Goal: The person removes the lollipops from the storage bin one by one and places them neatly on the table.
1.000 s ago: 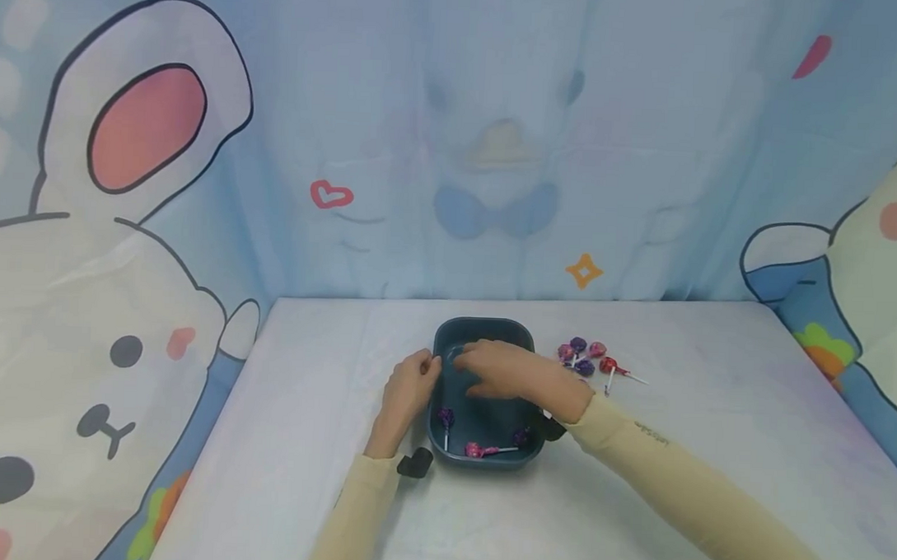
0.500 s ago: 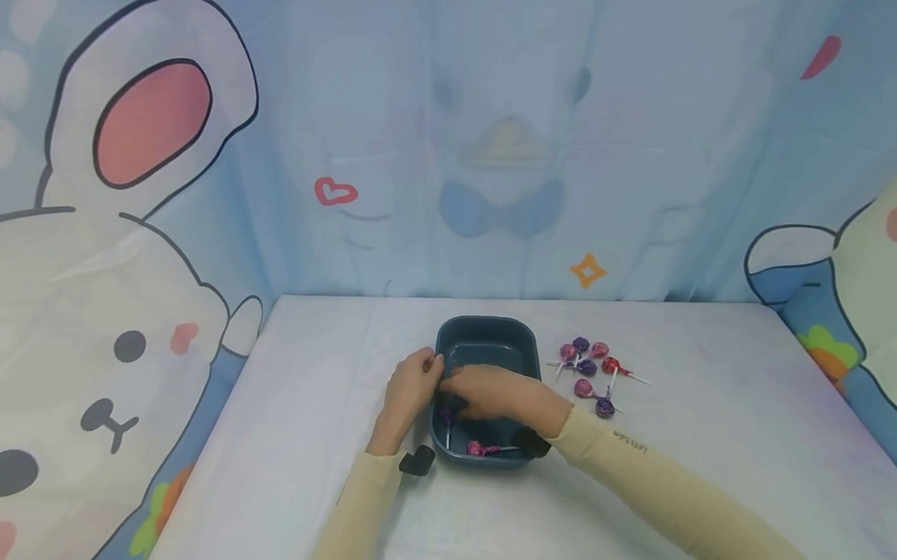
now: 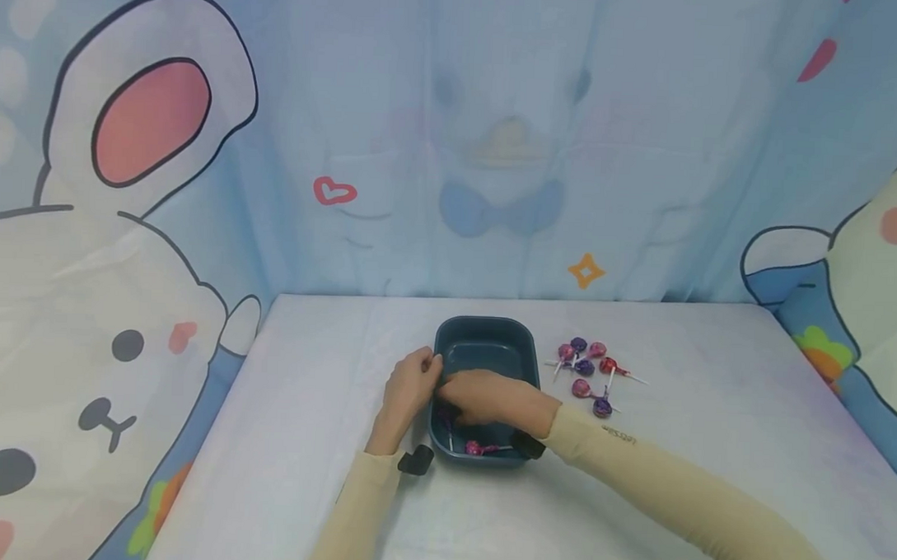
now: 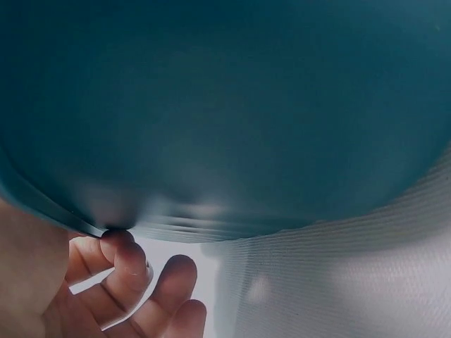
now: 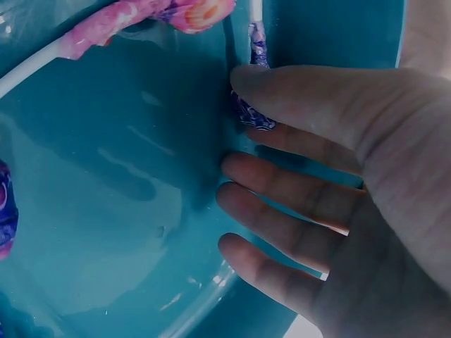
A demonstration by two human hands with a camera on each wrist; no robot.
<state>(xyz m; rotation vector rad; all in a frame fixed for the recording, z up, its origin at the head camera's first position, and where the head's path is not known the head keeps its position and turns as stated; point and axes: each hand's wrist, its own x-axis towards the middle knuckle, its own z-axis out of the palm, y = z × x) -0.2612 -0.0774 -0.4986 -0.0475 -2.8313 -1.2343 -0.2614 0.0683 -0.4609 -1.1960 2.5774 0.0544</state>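
A dark teal rectangular tub [image 3: 491, 329] stands on the table. At its left side my left hand [image 3: 410, 387] holds the rim between thumb and curled fingers, as the left wrist view shows from under the lip of the tub [image 4: 232, 127]. My right hand [image 3: 492, 397] reaches down inside the tub. Its thumb and index finger pinch the purple-wrapped head of a lollipop [image 5: 255, 116] near the left wall, while the other fingers extend loosely. Also in the tub lie a pink lollipop [image 3: 475, 448] along the near end and another purple lollipop [image 5: 5, 211], hidden in the head view.
Right of the tub, several pink and purple lollipops [image 3: 581, 356] lie in a cluster. Close by are a red lollipop [image 3: 609, 365], a pink lollipop [image 3: 581, 388] and a purple lollipop [image 3: 602, 408]. A printed curtain [image 3: 493, 265] hangs behind the table.
My right hand has moved from above the middle of the tub down to the purple lollipop by the left wall and taken hold of its head. My left hand stays on the rim.
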